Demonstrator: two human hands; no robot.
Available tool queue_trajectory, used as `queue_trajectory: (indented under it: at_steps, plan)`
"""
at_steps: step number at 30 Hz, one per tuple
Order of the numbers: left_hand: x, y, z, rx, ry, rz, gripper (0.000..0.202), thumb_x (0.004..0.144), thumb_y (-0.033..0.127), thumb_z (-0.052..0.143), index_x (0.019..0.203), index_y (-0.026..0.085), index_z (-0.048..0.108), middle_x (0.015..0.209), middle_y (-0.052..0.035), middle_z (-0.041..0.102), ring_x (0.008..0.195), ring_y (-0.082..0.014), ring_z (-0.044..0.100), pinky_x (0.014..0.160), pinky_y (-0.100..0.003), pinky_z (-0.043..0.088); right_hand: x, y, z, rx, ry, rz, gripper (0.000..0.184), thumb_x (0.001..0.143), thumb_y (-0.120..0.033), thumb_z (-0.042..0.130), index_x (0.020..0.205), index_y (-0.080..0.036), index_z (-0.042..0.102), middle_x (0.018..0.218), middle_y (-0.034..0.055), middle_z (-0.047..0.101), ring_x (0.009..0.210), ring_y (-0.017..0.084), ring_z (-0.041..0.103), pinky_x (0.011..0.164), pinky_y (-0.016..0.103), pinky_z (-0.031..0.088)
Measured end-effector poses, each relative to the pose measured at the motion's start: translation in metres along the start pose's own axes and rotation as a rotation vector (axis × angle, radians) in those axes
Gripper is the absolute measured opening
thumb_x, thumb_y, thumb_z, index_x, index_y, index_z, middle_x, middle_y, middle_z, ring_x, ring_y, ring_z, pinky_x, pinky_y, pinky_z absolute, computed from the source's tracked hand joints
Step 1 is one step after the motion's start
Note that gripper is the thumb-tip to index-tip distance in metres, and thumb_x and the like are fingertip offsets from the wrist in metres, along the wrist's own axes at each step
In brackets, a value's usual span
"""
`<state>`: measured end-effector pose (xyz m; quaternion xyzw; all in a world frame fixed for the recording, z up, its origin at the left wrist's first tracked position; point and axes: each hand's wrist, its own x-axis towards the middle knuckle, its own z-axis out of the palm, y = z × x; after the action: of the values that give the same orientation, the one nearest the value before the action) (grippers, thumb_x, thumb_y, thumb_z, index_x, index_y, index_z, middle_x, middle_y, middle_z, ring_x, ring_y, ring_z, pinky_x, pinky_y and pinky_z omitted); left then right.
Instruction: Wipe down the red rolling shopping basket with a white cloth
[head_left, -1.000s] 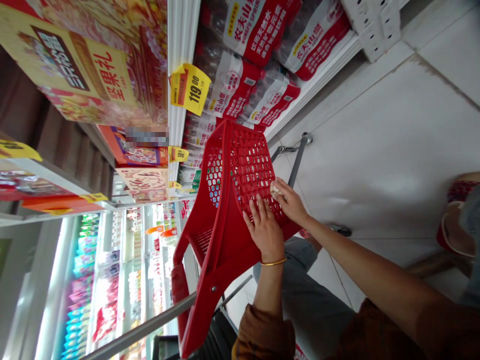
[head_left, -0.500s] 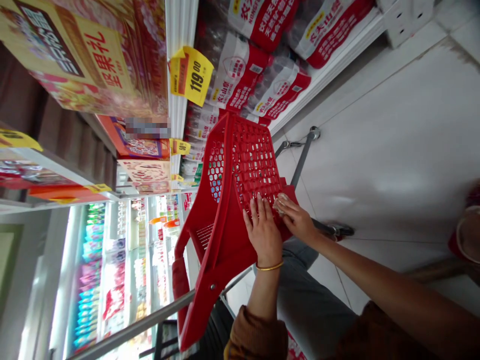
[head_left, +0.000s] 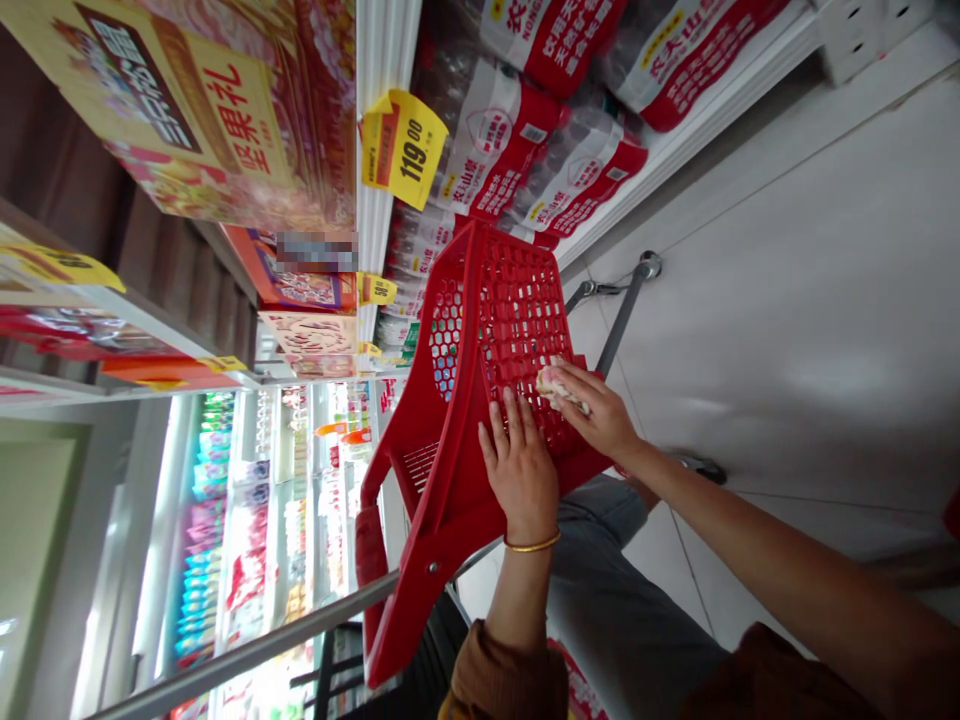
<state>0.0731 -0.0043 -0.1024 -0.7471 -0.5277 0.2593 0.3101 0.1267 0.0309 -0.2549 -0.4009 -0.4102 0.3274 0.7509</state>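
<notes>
A red plastic shopping cart [head_left: 457, 500] with a mesh side stands in front of me, tilted in the picture. My left hand [head_left: 523, 480], with a gold bangle on its wrist, lies flat against the cart's side, fingers spread near the mesh. Just to its right, my right hand [head_left: 604, 415] presses a crumpled pale cloth [head_left: 561, 390] onto the mesh, fingers bent over it. Part of the cloth is hidden under those fingers.
Water bottles [head_left: 487, 140] with red labels fill the low shelf beyond the cart. Gift boxes [head_left: 247, 110] and a yellow price tag [head_left: 405, 150] are at upper left. A grey cart leg with a caster [head_left: 649, 265] stands on the tiled floor [head_left: 810, 330].
My right hand has moved the cloth up and left from the cart's lower edge onto the mesh. My left hand stays flat on the side. The whole view has shifted slightly.
</notes>
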Motion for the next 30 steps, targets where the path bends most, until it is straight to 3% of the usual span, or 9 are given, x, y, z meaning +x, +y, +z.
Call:
queue_trajectory:
  at_steps: [5,11,17,27,30]
  plan:
    - [-0.001,0.001,-0.003,0.024,-0.026,0.005,0.053,0.094,0.016,0.040,0.147,0.017,0.033,0.157,-0.0057,0.023,0.145,-0.0281,0.023,0.119,-0.052,0.023,0.018,0.017,0.020,0.000,-0.093,-0.030,0.051,0.094,-0.029,0.053,0.143,-0.028,0.041,0.155,0.0059,0.031,0.146,0.027,0.019,0.116,0.056,0.028]
    - [-0.002,-0.005,-0.009,0.044,-0.085,0.022,0.055,0.094,0.013,0.036,0.148,0.018,0.030,0.157,-0.0041,0.024,0.145,-0.0259,0.023,0.119,-0.049,0.025,-0.014,0.020,0.025,0.038,-0.112,-0.076,0.053,0.097,-0.017,0.043,0.147,-0.031,0.033,0.153,0.0047,0.037,0.143,0.023,0.028,0.116,0.052,0.032]
    - [-0.003,-0.011,-0.010,0.042,-0.110,0.032,0.055,0.094,0.013,0.035,0.148,0.021,0.026,0.156,-0.0031,0.026,0.145,-0.0231,0.024,0.119,-0.050,0.023,-0.041,0.009,0.015,0.011,-0.229,-0.199,0.057,0.096,-0.009,0.042,0.149,-0.027,0.030,0.149,0.0084,0.042,0.142,0.024,0.032,0.114,0.051,0.038]
    - [-0.002,-0.018,-0.012,0.057,-0.094,0.032,0.054,0.097,0.020,0.038,0.149,0.022,0.023,0.157,-0.0019,0.023,0.146,-0.0220,0.021,0.121,-0.049,0.018,-0.058,0.006,-0.003,-0.038,-0.374,-0.406,0.054,0.094,-0.008,0.048,0.146,-0.018,0.037,0.139,0.0116,0.054,0.138,0.024,0.037,0.110,0.045,0.044]
    - [-0.002,-0.020,-0.013,0.060,-0.083,0.021,0.053,0.098,0.024,0.037,0.149,0.021,0.022,0.157,-0.0027,0.023,0.146,-0.0215,0.021,0.120,-0.050,0.018,-0.047,0.003,-0.003,0.011,-0.299,-0.412,0.060,0.092,-0.010,0.052,0.148,-0.022,0.032,0.140,0.0099,0.053,0.136,0.023,0.041,0.108,0.042,0.047]
